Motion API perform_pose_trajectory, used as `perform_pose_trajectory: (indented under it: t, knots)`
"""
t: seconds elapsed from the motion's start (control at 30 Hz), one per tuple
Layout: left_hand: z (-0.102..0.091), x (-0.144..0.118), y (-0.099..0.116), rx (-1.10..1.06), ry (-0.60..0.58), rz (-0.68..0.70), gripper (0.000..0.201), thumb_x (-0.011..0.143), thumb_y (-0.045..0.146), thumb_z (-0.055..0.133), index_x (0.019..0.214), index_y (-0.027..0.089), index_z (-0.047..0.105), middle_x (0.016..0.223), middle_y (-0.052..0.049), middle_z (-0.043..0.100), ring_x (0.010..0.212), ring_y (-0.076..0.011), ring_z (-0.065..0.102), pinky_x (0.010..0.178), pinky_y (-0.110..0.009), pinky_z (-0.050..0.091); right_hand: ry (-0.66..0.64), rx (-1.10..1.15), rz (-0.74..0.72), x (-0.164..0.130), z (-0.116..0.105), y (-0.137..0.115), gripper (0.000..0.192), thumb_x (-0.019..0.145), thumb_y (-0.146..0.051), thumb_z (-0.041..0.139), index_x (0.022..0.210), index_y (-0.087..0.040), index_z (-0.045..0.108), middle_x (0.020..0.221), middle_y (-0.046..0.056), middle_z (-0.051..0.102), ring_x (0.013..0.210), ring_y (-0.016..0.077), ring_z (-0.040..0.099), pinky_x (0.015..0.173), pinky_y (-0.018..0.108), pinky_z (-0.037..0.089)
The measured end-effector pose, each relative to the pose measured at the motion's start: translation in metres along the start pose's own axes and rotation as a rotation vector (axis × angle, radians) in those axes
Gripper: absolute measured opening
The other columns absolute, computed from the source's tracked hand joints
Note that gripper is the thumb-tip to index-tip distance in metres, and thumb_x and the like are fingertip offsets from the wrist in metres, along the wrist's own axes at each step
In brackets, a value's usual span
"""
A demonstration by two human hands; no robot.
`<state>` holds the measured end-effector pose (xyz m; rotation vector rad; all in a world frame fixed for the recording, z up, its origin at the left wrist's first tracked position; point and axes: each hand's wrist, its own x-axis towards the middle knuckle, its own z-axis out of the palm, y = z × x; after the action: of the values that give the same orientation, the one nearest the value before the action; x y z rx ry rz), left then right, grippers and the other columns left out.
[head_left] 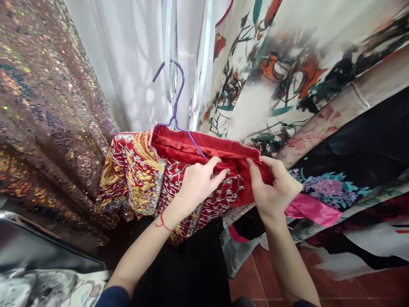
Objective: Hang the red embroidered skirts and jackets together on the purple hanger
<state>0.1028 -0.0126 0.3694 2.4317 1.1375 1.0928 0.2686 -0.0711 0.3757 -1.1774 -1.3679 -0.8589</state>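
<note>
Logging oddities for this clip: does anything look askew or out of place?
Yes: the red embroidered garment sits bunched on its purple hanger, mostly to one side, while both hands pinch its waistband. No damage visible.
</note>
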Motion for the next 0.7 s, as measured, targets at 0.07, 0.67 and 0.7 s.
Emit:
perform_pose_trajectory:
  t: [0.07, 0.67, 0.7]
  knots:
    - [-0.007, 0.003, 0.007, -0.156, -0.085, -0.061, 0.016, 0.093, 0.033, 0.063, 0.102, 0.02, 0.067, 0.052, 0.006, 0.063, 0.049, -0.0134, 0.06, 0.063, -0.026, 0.043, 0.009, -0.001, 0.002, -0.002, 0.001, 0.001, 0.003, 0.088, -0.018, 0.069, 0.091, -0.019, 0.069, 0.079, 0.001, 0.076, 0.064, 0.0128, 0.07, 0.063, 0.021, 0.054]
    - [0.055, 0.006, -0.046, -0.973, 0.301, -0.027, 0.026, 0.088, 0.037, 0.069, 0.105, 0.019, 0.062, 0.077, -0.001, 0.073, 0.071, -0.014, 0.071, 0.077, -0.029, 0.057, -0.202, -0.01, -0.005, -0.02, -0.015, -0.038, 0.013, 0.091, -0.021, 0.066, 0.104, -0.023, 0.068, 0.085, 0.002, 0.077, 0.059, 0.0136, 0.069, 0.058, 0.024, 0.055]
    - [0.056, 0.003, -0.045, -0.972, 0.322, -0.026, 0.029, 0.09, 0.038, 0.067, 0.111, 0.019, 0.06, 0.082, -0.002, 0.074, 0.075, -0.0146, 0.072, 0.079, -0.029, 0.058, -0.26, 0.023, 0.007, -0.034, -0.012, -0.041, 0.017, 0.092, -0.021, 0.062, 0.109, -0.022, 0.066, 0.082, 0.002, 0.076, 0.056, 0.0126, 0.067, 0.056, 0.023, 0.054]
